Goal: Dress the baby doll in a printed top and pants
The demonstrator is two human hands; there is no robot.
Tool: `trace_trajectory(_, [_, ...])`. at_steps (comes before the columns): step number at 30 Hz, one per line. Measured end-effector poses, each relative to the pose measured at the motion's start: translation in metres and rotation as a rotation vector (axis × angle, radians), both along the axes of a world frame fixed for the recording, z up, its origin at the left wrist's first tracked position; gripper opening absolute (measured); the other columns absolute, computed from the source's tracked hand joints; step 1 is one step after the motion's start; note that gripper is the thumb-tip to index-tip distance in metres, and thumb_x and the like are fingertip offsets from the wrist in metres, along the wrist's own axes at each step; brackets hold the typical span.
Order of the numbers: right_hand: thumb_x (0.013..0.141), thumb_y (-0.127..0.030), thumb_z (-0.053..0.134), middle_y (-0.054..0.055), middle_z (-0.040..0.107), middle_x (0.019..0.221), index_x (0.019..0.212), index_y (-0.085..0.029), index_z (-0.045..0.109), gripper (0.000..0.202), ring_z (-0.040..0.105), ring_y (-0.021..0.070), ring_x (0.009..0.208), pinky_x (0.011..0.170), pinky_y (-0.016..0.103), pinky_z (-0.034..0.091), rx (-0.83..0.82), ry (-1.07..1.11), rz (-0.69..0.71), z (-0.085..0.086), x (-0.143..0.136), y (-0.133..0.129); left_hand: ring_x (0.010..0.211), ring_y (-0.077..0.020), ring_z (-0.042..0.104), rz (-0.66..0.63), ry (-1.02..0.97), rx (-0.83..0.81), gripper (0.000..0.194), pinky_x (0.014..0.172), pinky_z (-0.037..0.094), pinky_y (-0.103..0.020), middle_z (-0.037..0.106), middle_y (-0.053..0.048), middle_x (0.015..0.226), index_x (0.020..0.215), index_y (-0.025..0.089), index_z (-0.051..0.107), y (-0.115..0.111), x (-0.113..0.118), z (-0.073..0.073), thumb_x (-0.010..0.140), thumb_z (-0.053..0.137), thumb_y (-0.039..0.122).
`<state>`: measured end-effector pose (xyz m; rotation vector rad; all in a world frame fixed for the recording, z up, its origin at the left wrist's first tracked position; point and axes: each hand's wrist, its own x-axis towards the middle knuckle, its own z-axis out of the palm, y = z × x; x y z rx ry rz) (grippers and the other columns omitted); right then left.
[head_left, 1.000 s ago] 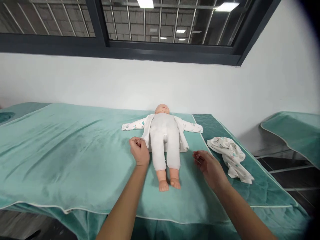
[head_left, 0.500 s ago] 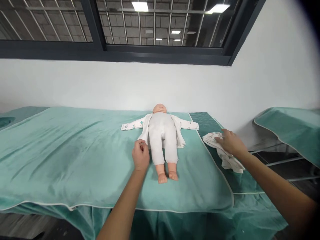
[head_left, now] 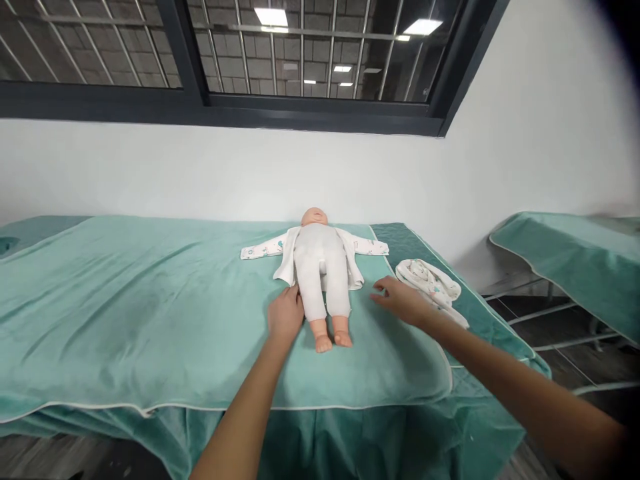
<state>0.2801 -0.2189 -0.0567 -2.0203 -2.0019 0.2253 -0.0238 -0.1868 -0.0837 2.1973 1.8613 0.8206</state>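
A baby doll (head_left: 314, 217) lies on its back, feet toward me. It wears light grey-white leggings (head_left: 313, 287) pulled high over its torso. A white patterned jacket (head_left: 355, 267) lies open beneath it, with both sleeves spread out sideways. My left hand (head_left: 286, 313) rests beside the doll's thigh at the jacket's lower edge, fingers loosely forward, their tips partly hidden. My right hand (head_left: 403, 300) is over the mat, right of the legs, fingers apart and empty. Behind that hand is a bunched white printed cloth (head_left: 430, 280), perhaps a garment.
Pale green sheet (head_left: 150, 320) covers the bed, over a darker green layer (head_left: 395, 233) at the right. Another green-covered bed (head_left: 575, 260) stands beyond a gap at the right. A white wall (head_left: 200, 167) and a dark-framed window (head_left: 320, 113) rise behind.
My right hand has left the printed cloth and moved left toward the doll's legs. The cloth now lies more bunched up. My left hand has stayed by the doll's hip, its fingers less curled.
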Motion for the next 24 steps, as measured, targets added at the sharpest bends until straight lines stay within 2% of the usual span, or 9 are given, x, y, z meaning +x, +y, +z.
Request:
trace_trajectory(2, [0.091,-0.051,0.053,0.006,0.066,0.109,0.104,-0.020,0.064,0.036,0.063,0.0180,0.087,0.070,0.028,0.039,0.007,0.011,-0.069,-0.010,-0.032,0.000,0.084,-0.0224,0.067,0.000,0.033,-0.017,0.031,0.065,0.038,-0.030,0.072,-0.009,0.101,0.105,0.022,0.070,0.000,0.000,0.001,0.095,0.041,0.025])
trace_trajectory(4, [0.092,-0.056,0.048,0.008,0.066,0.108,0.104,-0.019,0.062,0.041,0.064,0.0202,0.088,0.066,0.028,0.037,0.030,0.008,-0.164,-0.018,-0.054,0.007,0.083,-0.0221,0.067,0.005,0.060,-0.030,0.032,0.065,0.037,-0.030,0.072,-0.009,0.101,0.107,0.022,0.069,0.000,0.000,0.001,0.095,0.039,0.026])
trace_trajectory(6, [0.094,-0.054,0.044,0.009,0.066,0.105,0.101,-0.019,0.062,0.040,0.063,0.0221,0.090,0.063,0.029,0.035,0.046,0.003,-0.238,-0.022,-0.065,0.017,0.085,-0.0219,0.067,0.010,0.080,-0.037,0.033,0.065,0.037,-0.030,0.072,-0.009,0.103,0.110,0.022,0.068,0.000,0.000,0.001,0.096,0.038,0.027])
trace_trajectory(9, [0.096,-0.042,0.043,0.008,0.067,0.101,0.096,-0.020,0.062,0.029,0.063,0.0220,0.090,0.062,0.029,0.032,0.053,-0.011,-0.286,-0.024,-0.069,0.026,0.088,-0.0223,0.066,0.015,0.095,-0.043,0.032,0.065,0.037,-0.030,0.072,-0.008,0.105,0.110,0.022,0.066,0.001,-0.001,0.001,0.096,0.038,0.027])
trace_trajectory(14, [0.094,-0.034,0.047,0.008,0.068,0.096,0.093,-0.020,0.062,0.021,0.063,0.0200,0.083,0.060,0.029,0.030,0.046,-0.052,-0.300,-0.024,-0.060,0.017,0.087,-0.0237,0.067,0.037,0.080,-0.046,0.030,0.064,0.036,-0.030,0.073,-0.009,0.102,0.105,0.021,0.066,0.004,0.000,0.001,0.095,0.039,0.025])
trace_trajectory(19, [0.097,-0.047,0.043,0.006,0.068,0.099,0.094,-0.021,0.061,0.031,0.063,0.0181,0.082,0.063,0.028,0.033,0.054,-0.081,-0.214,-0.018,-0.045,0.005,0.086,-0.0257,0.067,0.044,0.036,-0.044,0.031,0.065,0.037,-0.031,0.073,-0.011,0.101,0.104,0.020,0.067,0.002,0.001,0.001,0.094,0.038,0.024])
trace_trajectory(22, [0.095,-0.053,0.045,0.006,0.067,0.105,0.099,-0.021,0.060,0.035,0.063,0.0193,0.089,0.070,0.028,0.038,0.072,-0.080,-0.181,-0.007,-0.021,0.000,0.085,-0.0270,0.067,0.024,-0.038,-0.018,0.030,0.066,0.039,-0.032,0.073,-0.013,0.101,0.102,0.019,0.068,0.000,-0.001,0.000,0.092,0.040,0.023])
trace_trajectory(24, [0.095,-0.048,0.046,0.010,0.065,0.113,0.104,-0.019,0.060,0.033,0.061,0.0238,0.100,0.078,0.031,0.041,0.099,-0.110,-0.196,0.001,0.004,-0.005,0.087,-0.0268,0.067,0.000,-0.081,0.000,0.029,0.068,0.041,-0.033,0.073,-0.012,0.102,0.101,0.019,0.068,0.000,-0.003,0.000,0.091,0.041,0.022])
